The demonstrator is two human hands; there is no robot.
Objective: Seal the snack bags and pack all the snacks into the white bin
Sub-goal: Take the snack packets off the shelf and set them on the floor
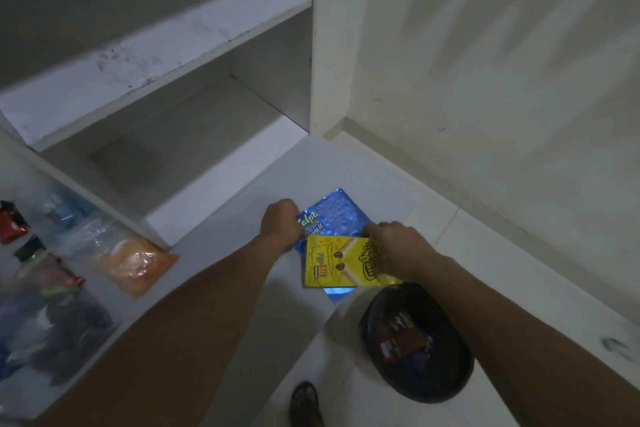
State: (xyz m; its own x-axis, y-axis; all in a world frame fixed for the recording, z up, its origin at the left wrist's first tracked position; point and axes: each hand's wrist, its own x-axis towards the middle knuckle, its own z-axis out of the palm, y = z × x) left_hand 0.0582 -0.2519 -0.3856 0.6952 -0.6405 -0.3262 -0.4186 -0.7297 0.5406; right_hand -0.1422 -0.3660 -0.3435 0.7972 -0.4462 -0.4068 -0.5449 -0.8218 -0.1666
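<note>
1. The left hand [280, 222] has its fingers curled round the left edge of a blue snack bag [337, 215].
2. The right hand [394, 246] pinches the top right corner of a yellow snack box [332, 262].
3. The box lies on the bag, long side pointing left to right.
4. Both sit on the white floor [242, 204], near a dark bowl [436, 381] of snacks.

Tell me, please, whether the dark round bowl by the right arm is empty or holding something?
Holding something. The dark bowl on the floor has red and brown snack packets lying inside it.
</note>
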